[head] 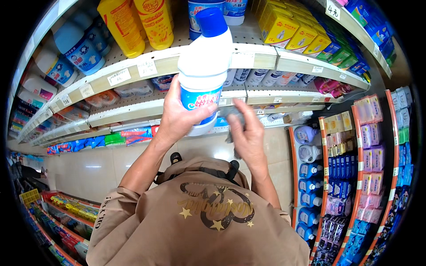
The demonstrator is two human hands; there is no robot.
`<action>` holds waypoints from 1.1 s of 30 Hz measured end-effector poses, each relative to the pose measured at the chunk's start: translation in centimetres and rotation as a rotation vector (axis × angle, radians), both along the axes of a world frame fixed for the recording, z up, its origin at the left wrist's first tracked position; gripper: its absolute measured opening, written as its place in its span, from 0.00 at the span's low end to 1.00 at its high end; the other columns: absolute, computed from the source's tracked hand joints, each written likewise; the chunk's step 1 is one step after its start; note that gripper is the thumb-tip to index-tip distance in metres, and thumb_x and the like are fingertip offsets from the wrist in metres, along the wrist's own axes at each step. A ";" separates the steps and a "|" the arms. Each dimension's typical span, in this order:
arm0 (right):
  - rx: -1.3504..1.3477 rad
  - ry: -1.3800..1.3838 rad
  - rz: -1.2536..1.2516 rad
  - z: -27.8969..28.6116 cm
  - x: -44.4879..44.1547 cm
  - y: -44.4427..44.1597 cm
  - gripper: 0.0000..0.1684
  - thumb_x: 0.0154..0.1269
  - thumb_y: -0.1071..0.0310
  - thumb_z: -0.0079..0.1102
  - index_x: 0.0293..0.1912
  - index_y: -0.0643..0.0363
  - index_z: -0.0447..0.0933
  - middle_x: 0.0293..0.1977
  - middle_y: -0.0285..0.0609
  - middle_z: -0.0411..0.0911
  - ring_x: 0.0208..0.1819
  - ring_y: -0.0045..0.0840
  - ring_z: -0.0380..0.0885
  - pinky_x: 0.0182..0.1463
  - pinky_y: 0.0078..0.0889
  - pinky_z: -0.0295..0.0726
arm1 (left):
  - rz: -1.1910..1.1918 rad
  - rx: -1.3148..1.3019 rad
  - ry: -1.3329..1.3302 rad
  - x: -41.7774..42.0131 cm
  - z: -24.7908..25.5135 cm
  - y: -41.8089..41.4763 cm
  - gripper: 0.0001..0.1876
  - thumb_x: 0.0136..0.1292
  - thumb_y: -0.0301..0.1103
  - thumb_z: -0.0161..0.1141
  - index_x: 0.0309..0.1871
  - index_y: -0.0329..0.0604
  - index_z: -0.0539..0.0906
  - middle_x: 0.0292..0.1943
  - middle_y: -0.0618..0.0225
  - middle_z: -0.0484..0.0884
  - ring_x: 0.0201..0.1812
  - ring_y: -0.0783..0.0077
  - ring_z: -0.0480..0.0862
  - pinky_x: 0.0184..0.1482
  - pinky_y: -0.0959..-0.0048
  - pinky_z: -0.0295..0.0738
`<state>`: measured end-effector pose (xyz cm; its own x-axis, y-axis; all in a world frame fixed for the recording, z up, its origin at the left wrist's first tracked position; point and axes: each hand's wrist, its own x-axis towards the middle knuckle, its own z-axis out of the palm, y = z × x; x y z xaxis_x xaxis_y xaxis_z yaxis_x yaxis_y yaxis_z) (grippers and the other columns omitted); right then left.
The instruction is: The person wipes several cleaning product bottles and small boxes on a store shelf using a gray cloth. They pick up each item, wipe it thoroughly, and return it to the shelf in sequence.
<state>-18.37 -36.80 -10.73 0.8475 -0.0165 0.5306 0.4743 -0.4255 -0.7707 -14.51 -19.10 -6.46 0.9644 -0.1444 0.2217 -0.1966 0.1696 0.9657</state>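
Observation:
My left hand (174, 118) is wrapped around the lower half of a white plastic bottle (204, 61) with a blue screw cap and a blue printed label. The bottle is held nearly upright in front of the shelf edge, its cap tilted slightly away. Close to the bottle's right side, my right hand (249, 134) grips a grey cloth (229, 112), which is blurred and partly hidden by the fingers. Behind the cap, similar blue-labelled bottles (235, 12) stand on the upper shelf (186, 40).
Yellow bottles (154, 28) and blue detergent bottles (81, 53) line the shelf at left. Yellow boxes (281, 30) are stacked at right. Lower shelves hold spray cans (258, 76). A side rack with blue jugs (308, 170) borders the tiled floor (100, 173). Part of another person (31, 173) shows far left.

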 end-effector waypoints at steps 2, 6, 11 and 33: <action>-0.041 0.349 0.122 0.3 -0.5 0.2 0.31 0.65 0.61 0.66 0.62 0.63 0.67 0.49 0.54 0.80 0.48 0.41 0.82 0.52 0.37 0.79 | -0.004 -0.032 -0.026 0.7 0.3 -0.2 0.40 0.50 0.33 0.74 0.64 0.33 0.64 0.54 0.55 0.78 0.53 0.67 0.80 0.56 0.68 0.76; 0.075 0.568 0.331 -1.1 -0.2 0.4 0.41 0.65 0.56 0.66 0.69 0.63 0.57 0.55 0.53 0.76 0.58 0.39 0.75 0.59 0.39 0.74 | -0.044 -0.034 -0.028 2.1 1.4 -1.7 0.39 0.50 0.34 0.74 0.64 0.34 0.65 0.53 0.56 0.78 0.52 0.68 0.80 0.56 0.68 0.76; 0.408 0.500 0.395 -1.1 0.7 0.6 0.33 0.70 0.60 0.60 0.66 0.66 0.61 0.54 0.48 0.76 0.56 0.29 0.74 0.60 0.32 0.72 | -0.133 -0.122 -0.079 4.5 1.9 -4.3 0.38 0.51 0.35 0.73 0.64 0.35 0.65 0.53 0.57 0.78 0.53 0.69 0.80 0.57 0.69 0.75; 0.176 0.486 0.120 -3.8 -1.4 -1.3 0.26 0.69 0.56 0.59 0.59 0.62 0.72 0.45 0.55 0.81 0.49 0.40 0.80 0.52 0.35 0.76 | -0.165 -0.122 -0.177 13.8 5.2 -8.7 0.36 0.53 0.39 0.74 0.61 0.34 0.69 0.52 0.57 0.79 0.51 0.70 0.80 0.56 0.70 0.76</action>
<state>-19.82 -38.06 -14.54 0.9963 0.0421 0.0743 0.0821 -0.2341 -0.9687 -0.74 -27.82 -1.30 0.8744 -0.2586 0.4105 -0.3209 0.3265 0.8891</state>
